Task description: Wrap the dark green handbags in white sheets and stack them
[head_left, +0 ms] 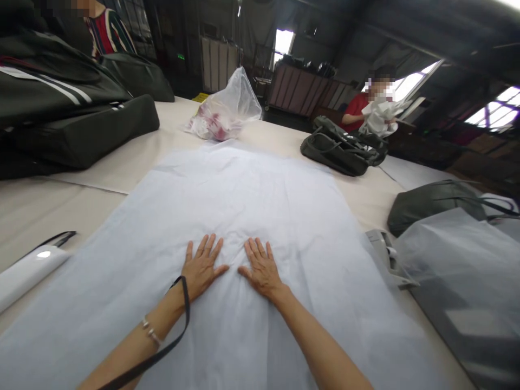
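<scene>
A large, thin white sheet (pixel 244 189), which looks like translucent plastic or paper, is spread over the table in front of me. My left hand (pixel 202 266) lies flat on it with the fingers spread. Just to its right, my right hand (pixel 260 266) also presses flat on the sheet, fingers apart. Small wrinkles run through the sheet between and around both hands. A dark strap (pixel 187 303) loops at my left wrist, and a bracelet (pixel 151 331) sits further up that arm.
Dark bags (pixel 81 130) are piled at the left. A clear plastic bag (pixel 227 108) with reddish contents stands at the far edge. More dark bags (pixel 341 146), a grey tape dispenser (pixel 385 257) and plastic-covered goods (pixel 467 281) are on the right. A co-worker (pixel 355 111) holds white material.
</scene>
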`<state>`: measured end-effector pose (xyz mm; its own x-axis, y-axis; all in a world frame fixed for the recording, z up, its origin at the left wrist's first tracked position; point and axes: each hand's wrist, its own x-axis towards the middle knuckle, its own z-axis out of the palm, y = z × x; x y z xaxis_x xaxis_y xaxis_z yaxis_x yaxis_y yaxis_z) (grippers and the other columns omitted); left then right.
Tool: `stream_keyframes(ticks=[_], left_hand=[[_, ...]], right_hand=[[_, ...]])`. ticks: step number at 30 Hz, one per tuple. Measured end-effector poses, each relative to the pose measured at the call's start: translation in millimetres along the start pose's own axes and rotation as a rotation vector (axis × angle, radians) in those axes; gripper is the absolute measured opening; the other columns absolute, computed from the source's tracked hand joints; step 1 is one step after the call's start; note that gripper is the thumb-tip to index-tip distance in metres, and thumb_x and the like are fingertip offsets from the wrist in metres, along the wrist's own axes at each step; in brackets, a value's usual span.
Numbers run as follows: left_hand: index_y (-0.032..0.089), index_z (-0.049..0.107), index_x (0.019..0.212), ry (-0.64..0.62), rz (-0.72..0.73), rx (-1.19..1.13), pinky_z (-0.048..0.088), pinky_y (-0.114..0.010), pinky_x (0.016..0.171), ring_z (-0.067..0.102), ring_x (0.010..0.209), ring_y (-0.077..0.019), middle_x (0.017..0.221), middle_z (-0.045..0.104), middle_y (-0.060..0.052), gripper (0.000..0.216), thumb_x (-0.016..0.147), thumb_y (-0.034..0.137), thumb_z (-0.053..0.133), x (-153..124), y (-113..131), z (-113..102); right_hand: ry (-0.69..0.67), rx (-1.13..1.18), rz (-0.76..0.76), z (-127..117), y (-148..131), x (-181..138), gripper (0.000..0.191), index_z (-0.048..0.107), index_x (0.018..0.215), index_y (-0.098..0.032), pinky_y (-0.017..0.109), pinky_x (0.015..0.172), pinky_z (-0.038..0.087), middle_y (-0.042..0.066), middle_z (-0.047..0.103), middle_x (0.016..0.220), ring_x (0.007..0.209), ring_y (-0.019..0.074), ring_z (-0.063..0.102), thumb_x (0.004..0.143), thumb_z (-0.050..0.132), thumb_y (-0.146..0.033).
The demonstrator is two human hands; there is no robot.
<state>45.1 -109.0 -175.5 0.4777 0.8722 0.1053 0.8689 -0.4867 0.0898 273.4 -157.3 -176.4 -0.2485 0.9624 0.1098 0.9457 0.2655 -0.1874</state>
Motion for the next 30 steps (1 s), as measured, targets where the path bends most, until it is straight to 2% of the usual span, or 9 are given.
stream_keyframes(ticks=[5,9,11,14,18,21,23,26,30], left_hand=[[0.022,0.026,0.151,-0.064,-0.014,-0.045,0.010,-0.069,0.112,0.017,0.146,-0.0348,0.158,0.023,-0.014,0.072,0.093,0.064,0.033,72,-8,-1],[0.019,0.026,0.151,-0.129,-0.028,-0.083,0.011,-0.069,0.112,0.016,0.147,-0.0346,0.158,0.022,-0.016,0.072,0.094,0.063,0.030,125,-9,-13],[0.018,0.025,0.151,-0.162,-0.038,-0.113,0.014,-0.068,0.112,0.015,0.147,-0.0341,0.158,0.022,-0.016,0.071,0.095,0.062,0.029,135,-7,-23],[0.020,0.023,0.152,-0.126,-0.013,-0.135,0.016,-0.066,0.113,0.014,0.147,-0.0328,0.159,0.021,-0.014,0.070,0.095,0.061,0.031,123,-2,-36],[0.022,0.025,0.151,-0.060,0.086,-0.112,0.015,-0.066,0.113,0.012,0.148,-0.0333,0.159,0.022,-0.013,0.067,0.095,0.059,0.035,55,2,-46],[0.022,0.028,0.150,-0.122,0.178,-0.139,0.015,-0.063,0.115,0.015,0.147,-0.0344,0.158,0.024,-0.014,0.067,0.094,0.057,0.040,-24,12,-51],[0.024,0.027,0.151,-0.178,0.286,-0.208,0.016,-0.059,0.117,0.017,0.147,-0.0330,0.158,0.026,-0.013,0.069,0.093,0.057,0.044,-85,27,-55],[0.027,0.020,0.152,-0.295,0.491,-0.353,0.018,-0.058,0.118,0.021,0.146,-0.0329,0.158,0.026,-0.011,0.086,0.084,0.063,0.057,-176,64,-61],[0.031,0.014,0.153,-0.462,0.595,-0.412,0.018,-0.063,0.116,0.024,0.145,-0.0349,0.157,0.028,-0.012,0.104,0.072,0.060,0.073,-262,114,-62]], right_hand=[[-0.010,-0.027,0.065,-7,33,64,0.069,0.025,0.152,-0.018,0.052,0.120,0.005,0.010,0.026,0.158,0.148,0.0268,0.014,0.096,0.039,-0.055],[-0.103,0.011,0.133,-12,57,115,0.067,0.027,0.152,-0.018,0.051,0.119,-0.001,0.008,0.022,0.159,0.149,0.0253,0.011,0.097,0.034,-0.056],[-0.129,0.097,0.191,-21,62,128,0.067,0.026,0.152,-0.018,0.052,0.119,0.000,0.008,0.021,0.160,0.149,0.0251,0.010,0.097,0.033,-0.057],[0.002,0.314,0.290,-47,60,113,0.065,0.026,0.152,-0.017,0.052,0.119,0.006,0.010,0.024,0.159,0.148,0.0242,0.012,0.098,0.030,-0.055],[0.182,0.552,0.305,-90,43,18,0.055,0.047,0.141,-0.019,0.041,0.117,0.025,0.008,0.046,0.148,0.140,0.0210,0.037,0.096,0.040,-0.050],[0.148,0.619,0.442,-114,19,-85,0.037,0.067,0.117,-0.023,0.036,0.103,0.045,0.005,0.068,0.121,0.114,0.0213,0.061,0.092,0.051,-0.046],[0.098,0.625,0.544,-124,0,-151,0.028,0.072,0.100,-0.024,0.034,0.089,0.053,0.004,0.074,0.101,0.096,0.0208,0.068,0.091,0.054,-0.043],[0.023,0.577,0.519,-134,-25,-234,0.022,0.072,0.090,-0.026,0.034,0.081,0.056,0.004,0.074,0.090,0.086,0.0209,0.069,0.090,0.056,-0.040],[-0.019,0.411,0.348,-139,-36,-319,0.023,0.070,0.106,-0.028,0.043,0.095,0.051,0.006,0.071,0.109,0.106,0.0248,0.064,0.087,0.062,-0.037]])
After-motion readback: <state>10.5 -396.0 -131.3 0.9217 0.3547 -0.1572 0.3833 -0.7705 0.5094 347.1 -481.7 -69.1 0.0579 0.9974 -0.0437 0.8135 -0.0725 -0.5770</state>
